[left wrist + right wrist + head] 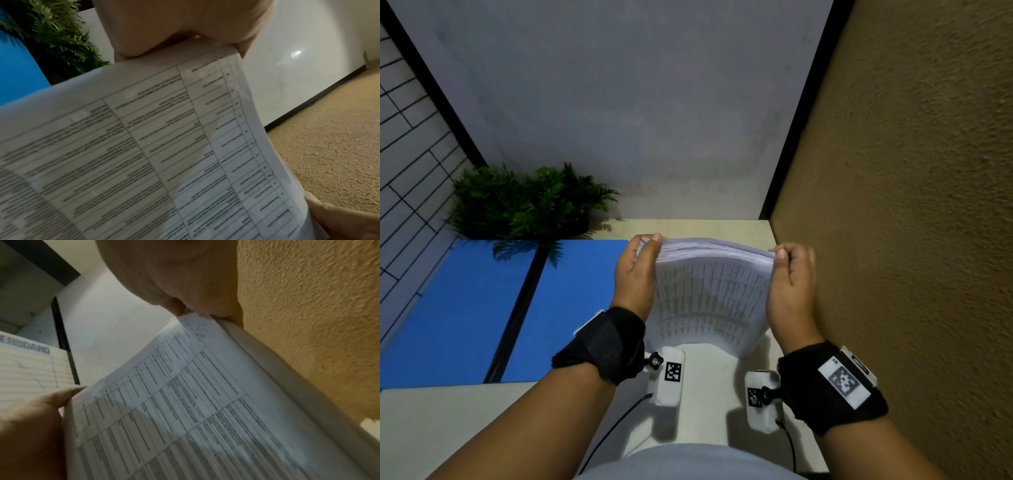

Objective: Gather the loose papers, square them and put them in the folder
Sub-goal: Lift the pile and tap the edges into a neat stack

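A thick stack of printed papers (709, 294) stands nearly upright on its lower edge above the pale table (448, 421), its top bowed toward me. My left hand (640, 267) grips the stack's left edge, fingers curled over the top corner. My right hand (791, 274) grips the right edge the same way. In the left wrist view the papers (144, 146) fill the frame with printed tables under my palm. The right wrist view shows the stack (185, 402) and its thick edge. An open blue folder (465, 308) lies flat to the left, with a dark spine down its middle.
A green fern plant (524, 202) sits at the back left, overhanging the folder. A textured tan wall (911, 205) stands close on the right. A grey wall (619, 102) is behind. A lined whiteboard (404, 137) is at the far left.
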Demonstrator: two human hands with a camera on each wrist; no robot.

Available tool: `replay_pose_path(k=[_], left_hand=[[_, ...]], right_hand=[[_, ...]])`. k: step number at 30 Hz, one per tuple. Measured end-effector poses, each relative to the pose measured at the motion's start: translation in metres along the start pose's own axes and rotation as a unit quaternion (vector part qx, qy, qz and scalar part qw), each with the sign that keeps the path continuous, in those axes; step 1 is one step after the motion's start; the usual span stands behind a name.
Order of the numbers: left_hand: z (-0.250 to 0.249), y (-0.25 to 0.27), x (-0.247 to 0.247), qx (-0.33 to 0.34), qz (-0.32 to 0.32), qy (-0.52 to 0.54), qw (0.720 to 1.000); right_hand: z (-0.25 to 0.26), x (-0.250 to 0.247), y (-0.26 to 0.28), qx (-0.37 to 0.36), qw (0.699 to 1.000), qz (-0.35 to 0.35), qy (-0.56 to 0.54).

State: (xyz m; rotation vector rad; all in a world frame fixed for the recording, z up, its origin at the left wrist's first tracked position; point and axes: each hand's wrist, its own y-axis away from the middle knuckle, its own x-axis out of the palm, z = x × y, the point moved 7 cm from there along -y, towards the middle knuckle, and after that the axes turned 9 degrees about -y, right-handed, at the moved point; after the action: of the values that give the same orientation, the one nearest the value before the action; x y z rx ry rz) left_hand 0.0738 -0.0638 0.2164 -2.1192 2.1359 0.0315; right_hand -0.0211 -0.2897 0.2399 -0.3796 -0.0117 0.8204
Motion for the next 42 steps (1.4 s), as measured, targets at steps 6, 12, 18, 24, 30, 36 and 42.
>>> replay_pose_path(k=[6,12,18,24,30,36,42], left_hand=[[-0.001,0.002,0.000,0.004,0.004,0.017,1.000],[-0.001,-0.002,-0.003,-0.012,-0.028,0.012,0.999],[0.003,-0.007,-0.006,-0.015,-0.046,-0.002,0.999],[0.011,-0.002,-0.003,0.012,0.024,0.023,0.999],[0.025,0.005,0.002,0.009,0.109,0.043,0.993],[0.047,0.002,0.004,-0.027,0.126,0.028,0.991],[0.050,0.003,0.007,-0.030,0.133,-0.001,0.991]], right_hand=[[-0.004,0.002,0.006,0.008,0.998,0.004,-0.063],[-0.001,0.001,0.015,-0.041,0.997,0.060,-0.007],[-0.003,-0.001,0.018,-0.053,0.997,0.046,0.014],[-0.004,0.004,0.019,-0.022,0.998,0.054,-0.015],[-0.007,-0.002,0.013,-0.016,0.998,0.048,-0.027],[-0.026,-0.002,0.015,0.115,0.983,0.036,-0.139],[-0.038,0.001,0.022,0.172,0.969,0.057,-0.170]])
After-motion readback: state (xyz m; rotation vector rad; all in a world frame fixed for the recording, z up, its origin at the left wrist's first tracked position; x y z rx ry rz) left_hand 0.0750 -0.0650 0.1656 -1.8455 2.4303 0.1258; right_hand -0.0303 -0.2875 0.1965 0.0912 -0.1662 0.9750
